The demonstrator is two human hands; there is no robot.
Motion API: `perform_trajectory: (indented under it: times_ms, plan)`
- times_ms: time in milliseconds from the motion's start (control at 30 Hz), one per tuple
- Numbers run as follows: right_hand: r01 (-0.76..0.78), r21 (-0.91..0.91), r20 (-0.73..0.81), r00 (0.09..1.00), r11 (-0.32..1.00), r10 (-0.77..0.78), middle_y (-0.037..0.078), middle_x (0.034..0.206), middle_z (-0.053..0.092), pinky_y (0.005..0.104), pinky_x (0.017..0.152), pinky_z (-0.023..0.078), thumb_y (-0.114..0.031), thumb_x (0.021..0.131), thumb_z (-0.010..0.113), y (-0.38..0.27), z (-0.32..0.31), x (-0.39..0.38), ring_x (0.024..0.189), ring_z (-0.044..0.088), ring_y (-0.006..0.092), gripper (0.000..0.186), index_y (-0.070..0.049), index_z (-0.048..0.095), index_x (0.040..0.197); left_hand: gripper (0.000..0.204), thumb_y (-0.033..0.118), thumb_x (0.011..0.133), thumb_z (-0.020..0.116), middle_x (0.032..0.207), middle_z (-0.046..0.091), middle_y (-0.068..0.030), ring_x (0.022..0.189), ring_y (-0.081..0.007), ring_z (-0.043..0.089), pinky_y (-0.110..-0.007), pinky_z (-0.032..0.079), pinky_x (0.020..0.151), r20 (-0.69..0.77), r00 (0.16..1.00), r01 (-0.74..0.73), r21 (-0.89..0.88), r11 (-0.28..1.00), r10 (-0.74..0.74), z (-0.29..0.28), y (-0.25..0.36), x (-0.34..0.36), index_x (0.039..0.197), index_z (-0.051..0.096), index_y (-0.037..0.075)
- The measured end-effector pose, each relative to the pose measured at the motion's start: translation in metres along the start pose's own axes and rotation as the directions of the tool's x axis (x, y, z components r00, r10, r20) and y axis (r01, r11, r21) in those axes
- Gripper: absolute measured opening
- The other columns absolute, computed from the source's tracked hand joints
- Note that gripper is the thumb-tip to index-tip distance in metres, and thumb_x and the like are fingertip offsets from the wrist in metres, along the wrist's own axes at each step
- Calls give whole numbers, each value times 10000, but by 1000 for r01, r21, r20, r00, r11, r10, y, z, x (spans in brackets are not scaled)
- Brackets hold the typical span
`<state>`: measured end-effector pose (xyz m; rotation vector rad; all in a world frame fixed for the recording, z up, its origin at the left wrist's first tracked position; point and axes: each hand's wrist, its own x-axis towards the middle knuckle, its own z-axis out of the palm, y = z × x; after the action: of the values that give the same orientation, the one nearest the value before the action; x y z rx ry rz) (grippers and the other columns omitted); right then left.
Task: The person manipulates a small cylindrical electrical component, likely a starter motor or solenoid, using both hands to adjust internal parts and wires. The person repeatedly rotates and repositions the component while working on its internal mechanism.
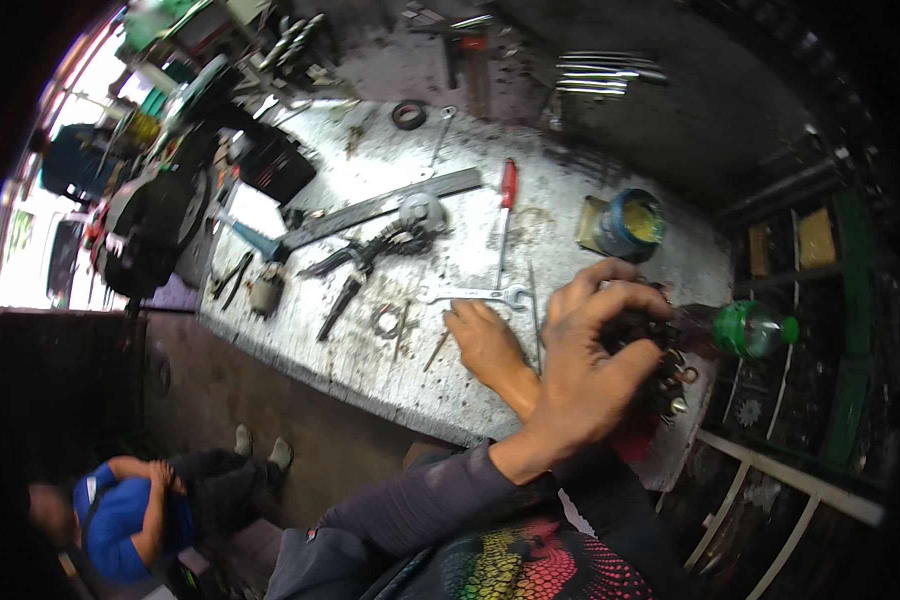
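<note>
My arms cross, the left over the right. My left hand (pixel 592 365) is on the right, its fingers and thumb curled around something dark that I cannot make out. It is over a cluster of dark metal parts and small fasteners (pixel 682 378) at the table's right side. Lower and to the left, my right hand (pixel 488 345) is closed at the middle of a silver open-end wrench (pixel 476 295); its fingertips are partly hidden. Just beyond the wrench lies a red-handled screwdriver (pixel 509 190). A thin rod (pixel 535 320) lies between the two hands.
On the worn metal table (pixel 370 400) are a hammer (pixel 260 240), a long flat bar (pixel 400 200), a black tape roll (pixel 408 114) and a blue tin (pixel 632 225). A green-capped bottle (pixel 755 330) lies at right. A person in blue (pixel 125 520) is at lower left.
</note>
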<state>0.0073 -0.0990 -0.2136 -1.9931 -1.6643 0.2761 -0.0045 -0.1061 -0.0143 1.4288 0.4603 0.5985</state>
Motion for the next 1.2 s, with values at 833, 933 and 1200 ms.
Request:
perform_trajectory:
  times_ms: [833,933,1200]
  plan:
    - [-148,512,-250,917,846,311,136,1217,697,435,885,607,-10,900,705,-44,-85,-109,1074,731,282,372,-2,618,1262,311,63,716,691,1381,605,-181,1432,-322,491,-422,539,1049,149,972,205,-149,967,-183,-16,11,5,1004,806,32]
    - [-187,723,-176,881,665,440,143,1257,744,351,869,637,14,908,736,-67,-143,-150,988,772,203,382,-1,615,1270,322,80,713,709,1342,644,-160,1458,-317,465,-434,485,1103,203,977,76,-23,997,-70,-20,8,11,1017,808,47]
    - [244,897,-427,696,370,577,314,1043,732,421,757,647,-5,1048,625,-91,-283,-145,857,740,249,311,-40,448,1302,351,115,725,767,1346,662,-147,1495,-317,423,-479,349,1213,284,959,2,28,1000,-10,-29,5,11,1071,810,76]
